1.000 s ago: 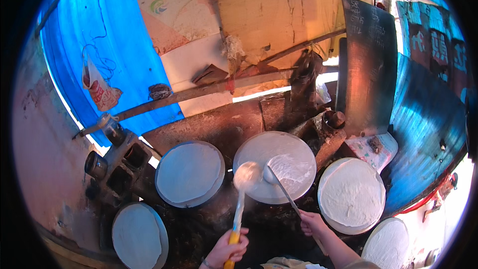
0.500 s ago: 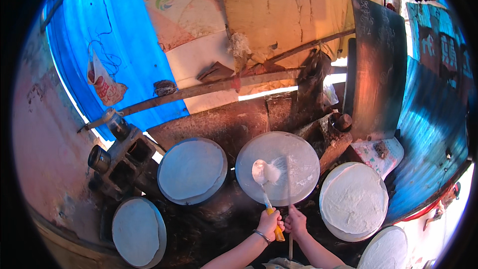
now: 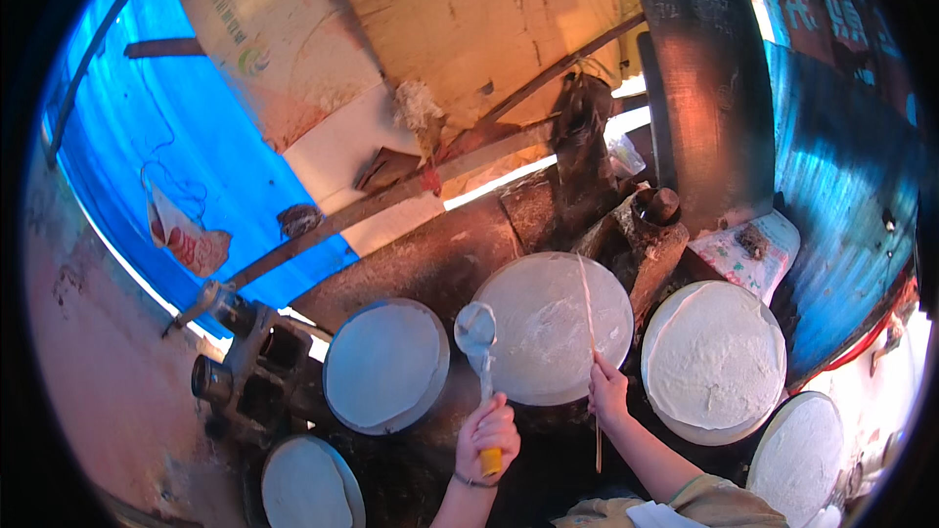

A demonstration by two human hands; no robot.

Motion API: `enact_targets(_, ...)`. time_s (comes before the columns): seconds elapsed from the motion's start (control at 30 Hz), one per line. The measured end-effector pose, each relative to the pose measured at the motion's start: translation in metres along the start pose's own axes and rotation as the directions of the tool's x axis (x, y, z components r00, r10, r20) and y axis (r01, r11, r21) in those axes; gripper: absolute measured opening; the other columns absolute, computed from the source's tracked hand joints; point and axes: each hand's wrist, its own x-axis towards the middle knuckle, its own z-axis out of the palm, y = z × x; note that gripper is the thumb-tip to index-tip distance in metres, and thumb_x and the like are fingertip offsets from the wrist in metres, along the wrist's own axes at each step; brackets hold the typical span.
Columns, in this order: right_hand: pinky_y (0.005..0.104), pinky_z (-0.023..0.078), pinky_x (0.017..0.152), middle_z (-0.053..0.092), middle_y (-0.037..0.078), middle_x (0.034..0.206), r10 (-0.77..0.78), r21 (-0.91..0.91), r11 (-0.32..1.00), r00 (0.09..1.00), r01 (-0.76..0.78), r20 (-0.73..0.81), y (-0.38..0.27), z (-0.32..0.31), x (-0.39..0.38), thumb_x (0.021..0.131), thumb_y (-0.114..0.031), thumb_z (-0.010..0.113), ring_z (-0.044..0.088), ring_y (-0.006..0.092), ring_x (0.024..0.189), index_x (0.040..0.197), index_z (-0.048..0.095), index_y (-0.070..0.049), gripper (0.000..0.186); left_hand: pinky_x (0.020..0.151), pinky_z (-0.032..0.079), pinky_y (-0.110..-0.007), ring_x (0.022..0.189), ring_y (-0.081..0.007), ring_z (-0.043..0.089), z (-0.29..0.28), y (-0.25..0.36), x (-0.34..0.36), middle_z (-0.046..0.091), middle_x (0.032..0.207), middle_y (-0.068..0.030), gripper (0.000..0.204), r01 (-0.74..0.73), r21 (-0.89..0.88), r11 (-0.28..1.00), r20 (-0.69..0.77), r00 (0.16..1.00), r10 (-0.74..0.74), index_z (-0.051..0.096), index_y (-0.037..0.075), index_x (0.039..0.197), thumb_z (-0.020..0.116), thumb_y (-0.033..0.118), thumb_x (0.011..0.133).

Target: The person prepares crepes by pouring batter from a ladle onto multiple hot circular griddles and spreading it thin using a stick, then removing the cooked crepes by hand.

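Observation:
My left hand (image 3: 484,435) grips the yellow handle of a ladle (image 3: 474,330), whose white-coated bowl is over the left edge of the central round griddle (image 3: 528,313). My right hand (image 3: 607,387) is closed round a long thin stick (image 3: 587,288) lying across the right part of that griddle, which has thin white smears on it. Right of this, a round plate (image 3: 712,357) carries a textured white layer; a similar one (image 3: 794,455) sits lower right. Two paler bluish round plates (image 3: 384,365) (image 3: 305,484) are at the left.
Blackened hollow blocks with metal cans (image 3: 212,378) stand at the left. A sooty pipe (image 3: 653,220) and a tall dark panel (image 3: 711,98) rise behind the griddles. A rail (image 3: 293,249) crosses in front of blue sheeting (image 3: 196,137) and board walls. Corrugated sheets (image 3: 841,205) bound the right.
My left hand and the ladle have moved left from the central griddle's middle to its edge. The stick has shifted toward that griddle's right side. The whole view has tilted slightly.

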Motion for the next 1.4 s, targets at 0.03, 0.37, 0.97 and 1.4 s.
enact_targets(0.03,0.0225,0.035,0.035,0.046,-0.001,0.054,0.013,-0.043,0.999,0.999,-0.015,-0.049,0.015,-0.005,0.013,0.089,-0.016,0.046,0.041,0.0081,0.038,0.120,0.053,-0.005,0.033,0.037,0.035,-0.016,0.038,-0.0027,0.035,0.005,-0.005,-0.008,0.033,0.056,0.0023,0.018,-0.054,0.019,0.998,-0.039,0.998,0.055,0.050,-0.004,0.093,0.039,0.010,0.093)
enact_targets(0.37,0.0365,0.051,0.074,0.057,0.015,0.109,0.044,-0.738,-0.134,0.748,0.661,0.662,-0.007,-0.017,0.021,0.082,-0.020,0.050,0.061,0.0278,0.091,0.130,0.037,-0.036,0.052,0.036,0.031,-0.016,0.042,-0.0059,0.032,-0.030,-0.009,-0.124,0.033,0.060,0.0004,0.025,-0.333,0.270,0.904,-0.220,0.892,0.394,0.048,0.002,0.107,0.034,0.019,0.095)
enact_targets(0.97,0.0249,0.050,0.067,0.066,0.007,0.085,-0.279,-0.480,0.786,0.916,0.389,0.287,0.125,-0.027,-0.119,0.077,-0.014,0.066,0.061,0.0122,0.072,0.108,0.061,-0.005,0.032,0.038,0.032,-0.016,0.043,-0.0058,0.031,-0.095,-0.023,-0.230,0.031,0.058,0.0005,0.019,-0.299,0.377,0.877,-0.248,0.879,0.407,0.048,0.008,0.106,0.034,0.012,0.095)
enact_targets(1.4,0.0372,0.047,0.062,0.061,0.018,0.071,-0.503,-0.645,0.704,0.849,0.296,-0.159,0.026,-0.063,-0.008,0.079,-0.019,0.057,0.061,0.0218,0.066,0.088,0.062,-0.001,0.020,0.036,0.032,-0.015,0.042,-0.0051,0.033,-0.087,-0.042,-0.190,0.033,0.059,-0.0003,0.018,-0.214,0.324,0.921,-0.272,0.912,0.308,0.048,0.005,0.104,0.034,0.012,0.094)
